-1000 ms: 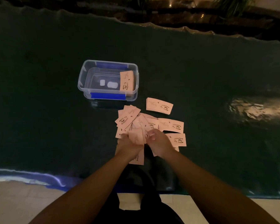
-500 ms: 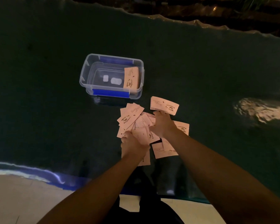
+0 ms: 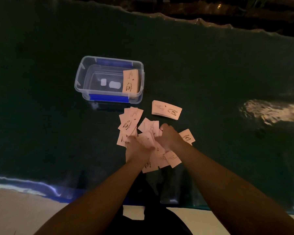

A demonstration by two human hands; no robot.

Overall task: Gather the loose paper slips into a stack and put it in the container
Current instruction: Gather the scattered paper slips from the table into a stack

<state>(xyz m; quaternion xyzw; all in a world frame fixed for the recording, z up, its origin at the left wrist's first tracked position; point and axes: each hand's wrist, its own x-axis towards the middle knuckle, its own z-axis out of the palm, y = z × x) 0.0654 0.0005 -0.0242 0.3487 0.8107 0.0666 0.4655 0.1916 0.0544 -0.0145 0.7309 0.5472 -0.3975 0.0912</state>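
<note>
The work surface is a dark green cloth (image 3: 210, 73) spread over a low table, dimly lit, with a bright reflection patch on its right side.

A clear plastic container (image 3: 80, 77) with blue side clips sits on the cloth, ahead of the person and slightly to the left. One bundle of slips (image 3: 130, 81) leans inside it against the right-hand wall, printed face visible.

A squared-up stack of slips (image 3: 166, 110) lies flat on the cloth just right of the container's near corner, apart from the rest.

The loose paper slips (image 3: 131, 120) lie in an overlapping scatter between the container and the person. They are pale pink and carry a coffee-cup print. Some lie fanned to the left, some at the near edge beneath the wrists, and one shows just right of the right wrist.

The left hand (image 3: 137, 147) is closed around several slips, which stand up out of the grip. The right hand (image 3: 168, 137) lies knuckles-up on the scatter, fingers curled down onto the slips beside the left hand. Whether it pinches any slip cannot be determined from this angle. The two hands are touching or nearly so.
</note>
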